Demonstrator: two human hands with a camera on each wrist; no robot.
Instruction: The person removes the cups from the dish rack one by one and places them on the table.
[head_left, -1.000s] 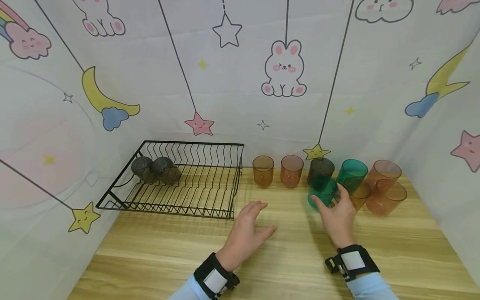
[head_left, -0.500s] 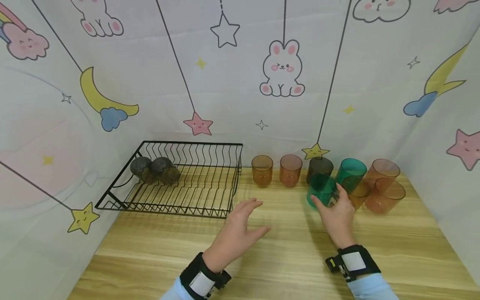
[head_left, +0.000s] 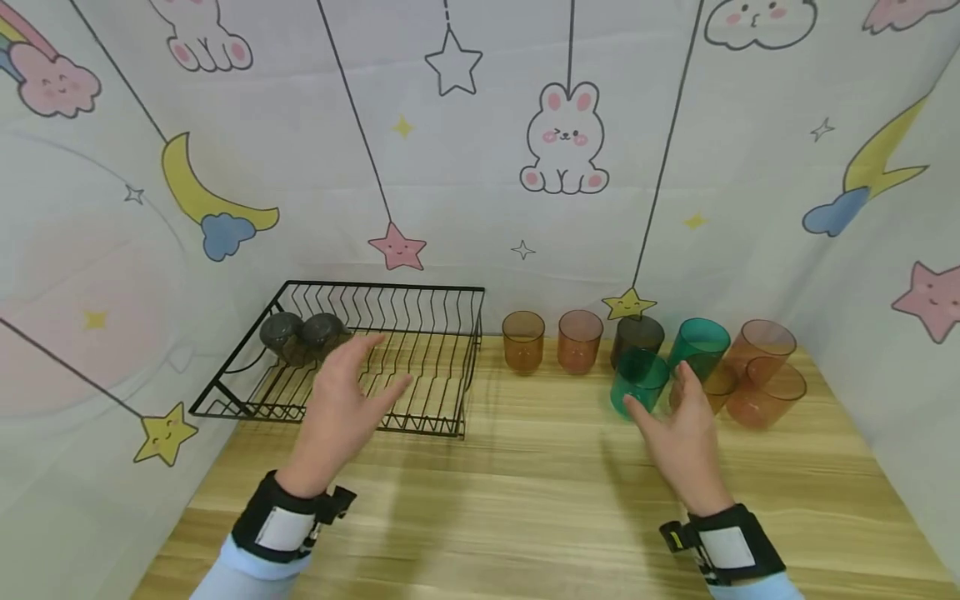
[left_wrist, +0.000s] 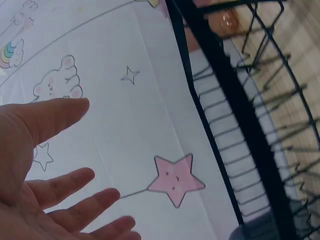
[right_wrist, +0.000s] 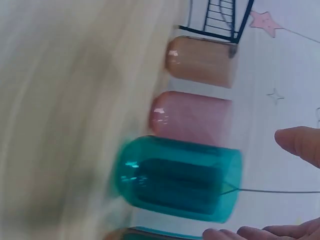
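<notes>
My left hand [head_left: 337,417] hovers in front of the black wire dish rack [head_left: 382,286], fingers and thumb spread, holding nothing. Two dark grey cups [head_left: 281,333] lie at the rack's left end, the second partly hidden behind that hand. My right hand [head_left: 686,442] is beside the front teal cup [head_left: 637,387], thumb and fingers apart around its near right side. In the right wrist view this teal cup [right_wrist: 180,180] stands on the table, with a gap between it and the thumb. Close behind it are a dark grey cup [head_left: 637,335] and another teal cup [head_left: 699,343].
An amber cup [head_left: 523,343] and a pink cup [head_left: 579,343] stand along the back between rack and teal cups. Two pink cups [head_left: 767,400] and an amber one [head_left: 718,388] crowd the right. A white printed cloth [head_left: 465,192] encloses the wooden table [head_left: 525,517].
My left hand has moved left from the middle of the table to the rack. The right hand has let go of the front teal cup and drawn back slightly; the cup stays put.
</notes>
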